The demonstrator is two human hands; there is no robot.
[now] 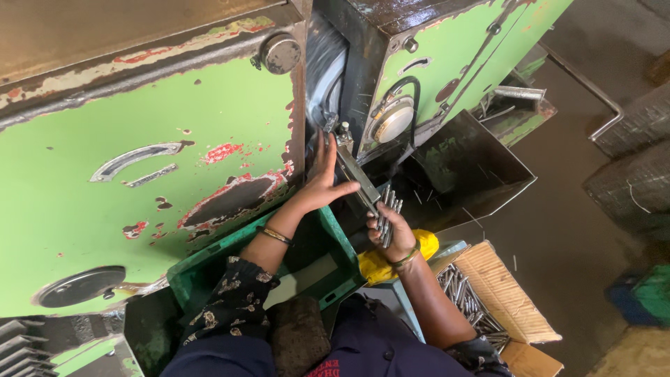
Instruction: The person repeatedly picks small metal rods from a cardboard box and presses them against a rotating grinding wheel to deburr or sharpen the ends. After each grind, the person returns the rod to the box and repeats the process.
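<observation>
My left hand (322,179) reaches up to the gap between two green machine housings, fingers spread, thumb resting on a slanted metal guide rail (356,176). My right hand (394,234) is closed around a bundle of thin steel rods (388,211), held upright just below the rail's lower end. Both wrists wear bangles. The far fingertips of the left hand disappear into the dark gap.
A large worn green machine panel (139,188) fills the left. A green plastic crate (307,262) sits under my left arm. A cardboard box (502,293) with several steel rods lies at right, a yellow cloth (380,265) beside it. A dark metal hopper (467,167) stands behind.
</observation>
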